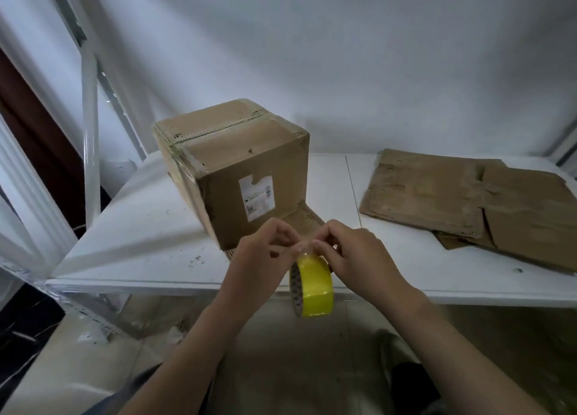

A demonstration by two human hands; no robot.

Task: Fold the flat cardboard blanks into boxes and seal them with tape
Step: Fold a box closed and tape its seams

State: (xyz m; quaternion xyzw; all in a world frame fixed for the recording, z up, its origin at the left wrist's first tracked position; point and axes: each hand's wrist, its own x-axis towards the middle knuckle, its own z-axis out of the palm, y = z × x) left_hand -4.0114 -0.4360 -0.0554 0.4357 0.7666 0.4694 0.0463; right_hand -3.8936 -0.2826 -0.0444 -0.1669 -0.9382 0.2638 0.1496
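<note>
Yellow tape roll (313, 285) hung at the near edge of the scuffed white table (140, 233), left hand (262, 252) and right hand (359, 252) both pinching its top. Taped box (237, 171) stood at 12 o'clock, flat blanks (468, 202) at 2 o'clock; white wall (343, 55) behind, white post (90, 133) at 10 o'clock.

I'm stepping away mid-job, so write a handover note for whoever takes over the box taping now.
Hands: left grip and right grip both pinch the top of the yellow tape roll, at the near edge of the white table.
Done: one box stands folded on it, top seam taped; a flap lies open at its near base.
The flat blanks lie stacked on the right, unfolded.
To do: probably tape that flap, then fold and seal the blanks.
</note>
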